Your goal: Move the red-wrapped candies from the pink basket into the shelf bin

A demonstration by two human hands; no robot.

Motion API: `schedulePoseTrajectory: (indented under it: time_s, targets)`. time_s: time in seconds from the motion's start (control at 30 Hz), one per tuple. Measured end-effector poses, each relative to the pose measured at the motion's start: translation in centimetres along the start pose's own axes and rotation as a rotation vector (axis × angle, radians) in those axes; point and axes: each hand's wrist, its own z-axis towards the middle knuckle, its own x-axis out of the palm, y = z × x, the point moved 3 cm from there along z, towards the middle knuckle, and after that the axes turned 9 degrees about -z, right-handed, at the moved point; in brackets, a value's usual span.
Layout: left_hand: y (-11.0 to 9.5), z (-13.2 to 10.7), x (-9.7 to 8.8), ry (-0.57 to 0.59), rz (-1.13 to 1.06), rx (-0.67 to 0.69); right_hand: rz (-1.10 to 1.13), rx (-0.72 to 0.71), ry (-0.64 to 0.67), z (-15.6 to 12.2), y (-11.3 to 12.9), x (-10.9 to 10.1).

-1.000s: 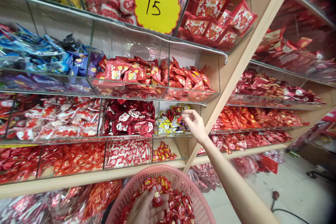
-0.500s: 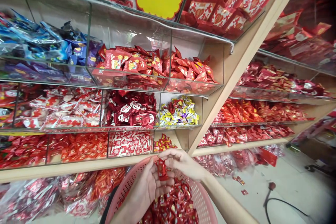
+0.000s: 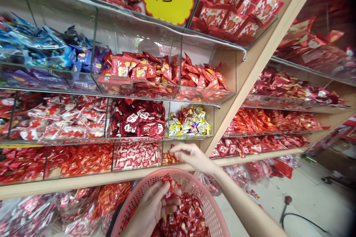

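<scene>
Currently left hand (image 3: 154,207) cupped around crinkly red foil candies (image 3: 168,189) over perforated pink plastic basket (image 3: 213,213), bottom cropped; right hand (image 3: 191,155) fingers curled, contents unclear.

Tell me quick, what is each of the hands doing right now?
Left hand: cupped around red candies over the basket.
Right hand: fingers curled, by the shelf; whether it holds anything cannot be told.

pink perforated plastic basket (image 3: 207,202), glossy foil-wrapped sweets (image 3: 183,218), clear glass bins (image 3: 133,37), matt wooden shelf (image 3: 83,181)
</scene>
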Motion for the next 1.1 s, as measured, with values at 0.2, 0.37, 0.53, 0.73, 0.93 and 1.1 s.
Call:
schedulePoseTrajectory:
  time_s: [0.2, 0.37, 0.53, 0.73, 0.93, 1.1]
  targets:
    - [0.5, 0.2, -0.9, -0.049, -0.013, -0.001, -0.881, 0.283, -0.280, 7.9, -1.3, -7.7]
    - [0.5, 0.3, -1.6, -0.070, -0.018, -0.004, -1.062, 0.406, -0.269, 11.8, -2.5, -8.3]
    - [0.2, 0.1, -1.8, -0.103, -0.008, 0.018, -1.130, 0.463, -0.227, 13.6, -3.2, -6.3]
    - [0.6, 0.4, -2.4, -0.096, -0.025, 0.001, -1.089, 0.534, -0.284, 14.7, -3.4, -5.5]
    - [0.7, 0.4, -2.9, -0.093, -0.025, 0.017, -0.910, 0.574, -0.388, 14.7, -4.0, -6.1]
    - [0.7, 0.2, -2.7, -0.091, -0.033, 0.020, -0.637, 0.514, -0.536, 13.8, -4.8, -8.1]
